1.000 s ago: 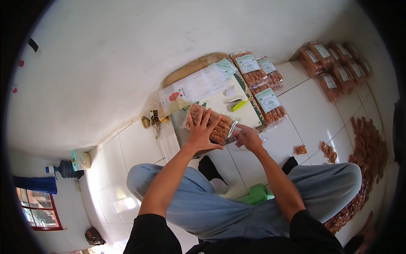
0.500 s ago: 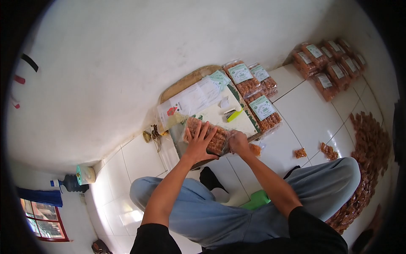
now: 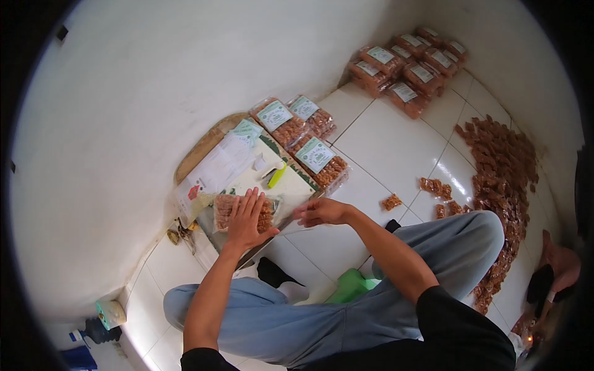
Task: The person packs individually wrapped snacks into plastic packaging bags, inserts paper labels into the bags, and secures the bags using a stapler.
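Note:
My left hand (image 3: 245,221) lies with spread fingers across a clear plastic pack of small brown pieces (image 3: 224,210), pressing it against the low board (image 3: 297,183). To the right of that pack, my right hand (image 3: 322,212) hovers near the board's front edge, apart from the pack. Its fingers are loosely bent with a gap between them, and I see nothing in them. Just beyond the pack lies a lime-green stapler (image 3: 276,175). Plastic bags (image 3: 213,167) and pale green printed labels (image 3: 247,131) are spread over the board's left and far side.
Labelled packs (image 3: 315,154) sit along the board's right side. More filled packs (image 3: 424,74) are stacked in the far corner. A large heap of small wrapped pieces (image 3: 501,161) covers the floor at right, with loose ones (image 3: 391,201) nearby. Another person's limb (image 3: 560,266) shows at the right edge.
My right hand has come away from the pack's end and loosened from a fist. My left hand remains on the pack, now lying flatter. The whole view has swung to the right.

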Demonstrator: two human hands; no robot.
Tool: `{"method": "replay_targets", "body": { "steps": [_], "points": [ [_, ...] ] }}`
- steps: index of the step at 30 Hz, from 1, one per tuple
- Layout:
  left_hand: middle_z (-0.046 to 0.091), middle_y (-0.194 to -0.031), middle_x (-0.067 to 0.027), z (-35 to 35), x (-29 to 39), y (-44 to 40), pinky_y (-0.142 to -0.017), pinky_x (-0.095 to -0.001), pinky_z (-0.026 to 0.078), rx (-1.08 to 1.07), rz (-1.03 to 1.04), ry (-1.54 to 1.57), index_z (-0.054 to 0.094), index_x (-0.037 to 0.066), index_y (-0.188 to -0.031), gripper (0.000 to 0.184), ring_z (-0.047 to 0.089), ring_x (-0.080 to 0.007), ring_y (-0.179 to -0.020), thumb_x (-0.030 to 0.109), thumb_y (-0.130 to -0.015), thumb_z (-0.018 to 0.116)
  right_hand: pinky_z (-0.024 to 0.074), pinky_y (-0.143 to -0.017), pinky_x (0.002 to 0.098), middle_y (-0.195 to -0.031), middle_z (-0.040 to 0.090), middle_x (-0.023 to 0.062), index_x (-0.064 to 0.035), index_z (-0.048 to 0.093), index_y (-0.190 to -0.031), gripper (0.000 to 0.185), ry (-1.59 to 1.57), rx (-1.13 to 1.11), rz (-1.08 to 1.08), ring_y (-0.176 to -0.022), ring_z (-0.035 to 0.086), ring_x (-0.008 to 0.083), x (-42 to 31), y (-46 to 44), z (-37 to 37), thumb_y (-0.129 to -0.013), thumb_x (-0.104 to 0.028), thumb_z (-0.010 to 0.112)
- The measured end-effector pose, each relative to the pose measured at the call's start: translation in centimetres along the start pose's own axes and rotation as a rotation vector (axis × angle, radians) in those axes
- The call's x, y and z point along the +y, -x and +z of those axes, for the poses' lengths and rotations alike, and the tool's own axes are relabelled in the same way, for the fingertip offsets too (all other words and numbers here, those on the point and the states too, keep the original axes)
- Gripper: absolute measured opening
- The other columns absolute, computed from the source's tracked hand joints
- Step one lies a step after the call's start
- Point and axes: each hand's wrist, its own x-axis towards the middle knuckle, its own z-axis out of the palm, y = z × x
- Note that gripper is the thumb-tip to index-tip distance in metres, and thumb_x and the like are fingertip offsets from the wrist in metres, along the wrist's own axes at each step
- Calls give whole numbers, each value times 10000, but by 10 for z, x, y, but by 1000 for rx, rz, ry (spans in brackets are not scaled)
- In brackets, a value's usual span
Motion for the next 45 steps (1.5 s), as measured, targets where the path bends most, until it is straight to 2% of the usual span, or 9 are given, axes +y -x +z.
{"method": "replay_targets", "body": {
  "steps": [5,8,16,20,24,29,35,41,45],
  "points": [
    [260,-1527,-208,8,3,-3,-1172,-455,124,-90,82,-14,285,-30,-1456,1108,202,-313,-1440,822,-761,424,558,-775,330,-1030,683,120,-16,594,-1171,341,131,191,184,-918,670,216,-27,54,-26,-943,-271,585],
    [199,-1552,-210,8,8,-2,-1183,-445,101,-150,41,-64,233,-12,-1484,1156,154,-291,-1459,856,-739,404,532,-593,297,-942,684,95,-49,623,-1037,290,295,635,131,-742,660,172,-34,60,-45,-948,-318,566],
    [150,-1564,-215,-15,-9,-4,-1172,-496,98,-198,25,-110,158,42,-1515,1232,137,-331,-1459,893,-672,445,511,-615,341,-801,703,100,-54,677,-958,273,952,913,-220,-688,660,182,-90,-58,-45,-886,-313,627],
    [182,-1560,-196,-4,-19,4,-1161,-517,123,-255,-57,-44,195,150,-1524,1204,179,-337,-1447,763,-603,670,507,-810,458,-931,679,183,-81,678,-971,226,1085,825,-247,-937,647,350,-126,-121,-19,-859,-251,578],
    [169,-1573,-157,-1,-16,1,-1158,-525,130,-226,-188,85,187,201,-1528,1206,167,-333,-1453,699,-574,730,517,-770,437,-868,691,165,-87,674,-1065,239,1253,780,-363,-855,667,332,-145,-184,-22,-856,-194,625],
    [188,-1550,-213,7,-25,2,-1145,-537,135,-148,-234,89,239,137,-1508,1203,162,-381,-1443,769,-580,670,474,-942,434,-1283,522,164,-102,583,-1262,519,1359,739,-258,-1162,542,340,-171,-235,-19,-805,-307,719],
    [211,-1550,-186,8,-26,3,-1164,-525,107,-55,-266,109,269,131,-1500,1266,168,-339,-1449,784,-500,690,462,-971,422,-1315,511,171,-84,604,-1198,590,1321,671,-149,-1204,519,317,-176,-252,-28,-691,-304,810],
    [231,-1545,-182,1,-25,-3,-1172,-508,87,-99,-233,55,312,23,-1460,1295,160,-317,-1453,812,-491,652,523,-791,393,-902,687,140,-38,663,-926,377,1052,706,-76,-889,663,286,-181,-262,-39,-687,-284,820],
    [243,-1541,-186,1,-20,-5,-1177,-491,82,-83,-213,38,340,-47,-1423,1293,146,-302,-1459,817,-506,630,530,-747,397,-867,705,137,-44,691,-925,324,1199,799,-106,-818,680,278,-176,-268,-44,-757,-311,761]
  ]
}}
